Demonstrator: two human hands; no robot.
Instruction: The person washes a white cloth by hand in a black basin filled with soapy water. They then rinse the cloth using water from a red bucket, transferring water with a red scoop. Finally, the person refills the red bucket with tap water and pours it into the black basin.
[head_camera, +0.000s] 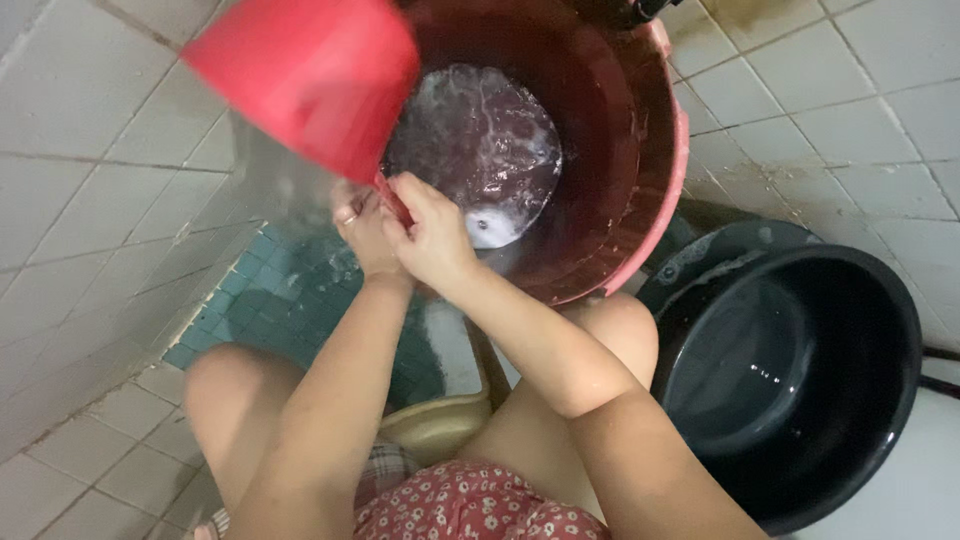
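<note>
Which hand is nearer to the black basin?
Right. The right hand grips the red dipper's handle on the side toward the black basin; the left hand is beyond it.

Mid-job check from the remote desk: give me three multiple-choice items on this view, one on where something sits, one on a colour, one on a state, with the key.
1. Where does the dark basin sit relative to the red bucket?
A. Inside it
B. Beside it, on the right of the picture
C. Stacked on top of it

2. What colour is the scoop held over the bucket?
A. Red
B. Green
C. White

3. What does the bucket hold?
A. Nothing, it is dry
B. A heap of clothes to the rim
C. Foamy water low at the bottom

Key: 1 B, the basin stands on the tiles next to the bucket. 2 A, the blurred scoop is red. 3 C, suds shine at the bottom. The left hand and right hand both grip the scoop's handle.
</note>
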